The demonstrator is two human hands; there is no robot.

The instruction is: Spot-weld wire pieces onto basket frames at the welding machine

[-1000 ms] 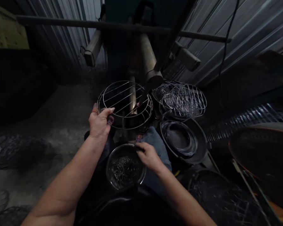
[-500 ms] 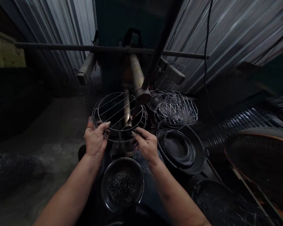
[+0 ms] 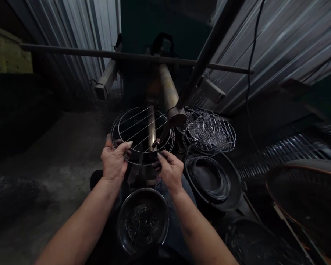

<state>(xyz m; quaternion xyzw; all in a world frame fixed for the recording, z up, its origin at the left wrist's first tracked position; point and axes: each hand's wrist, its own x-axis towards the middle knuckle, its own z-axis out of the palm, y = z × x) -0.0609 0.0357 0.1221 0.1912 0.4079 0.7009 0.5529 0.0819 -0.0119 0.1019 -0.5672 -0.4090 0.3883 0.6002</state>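
Observation:
A round wire rack point(image 3: 138, 125) sits on a welding machine's lower electrode bar point(image 3: 152, 127). My left hand point(image 3: 114, 162) grips the rack's near left rim. My right hand point(image 3: 169, 170) is pinched at the rack's near right rim, by the upper electrode tip point(image 3: 158, 141); whatever small piece it holds is too small to make out. Below my hands a metal bowl point(image 3: 121, 221) holds several short wire pieces point(image 3: 140, 222).
A pile of finished wire racks point(image 3: 209, 130) lies to the right. A dark pan point(image 3: 231, 187) holds wire rings point(image 3: 206, 176). Corrugated metal walls stand behind. A horizontal bar point(image 3: 71, 51) crosses above. More pans and wire parts lie at far right.
My right hand left the bowl of wire pieces and rose to the rack's rim, closing into a pinch. My left hand kept its grip on the rack.

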